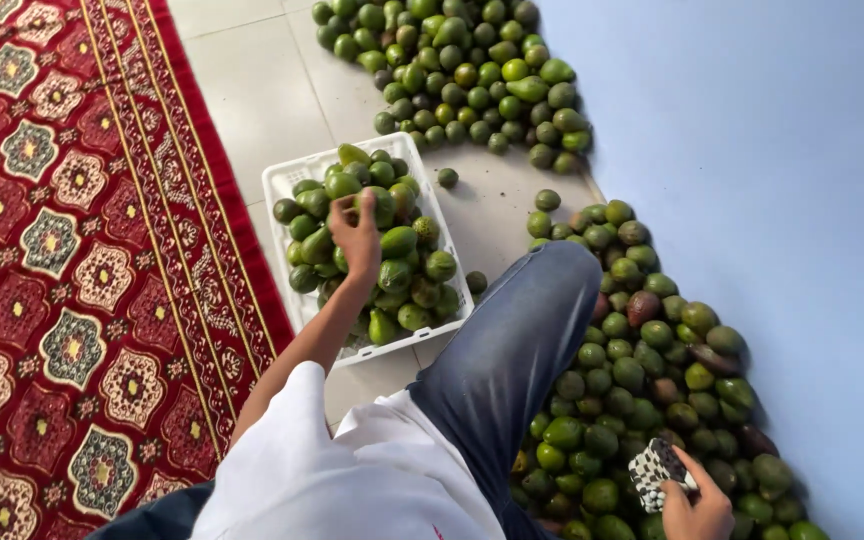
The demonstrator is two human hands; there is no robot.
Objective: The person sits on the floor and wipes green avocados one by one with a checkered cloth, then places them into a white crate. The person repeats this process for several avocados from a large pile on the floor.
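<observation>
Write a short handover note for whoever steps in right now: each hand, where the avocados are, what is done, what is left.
Left hand: over the white crate, fingers on an avocado on top of the heap.
Right hand: low at the right, its grip closed on a small black-and-white patterned object.
Done: crate is heaped nearly full.
Left: loose avocado piles on the floor, one along the blue wall, one further up; a few strays beside the crate.

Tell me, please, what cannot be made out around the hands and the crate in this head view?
- Left hand over the white crate: whether its fingers grip an avocado is unclear.
- Crate floor: hidden under avocados.
- Right hand: partly cut off by the bottom edge; its checkered object is too small to identify.
- Far pile: cut off at the top.
</observation>
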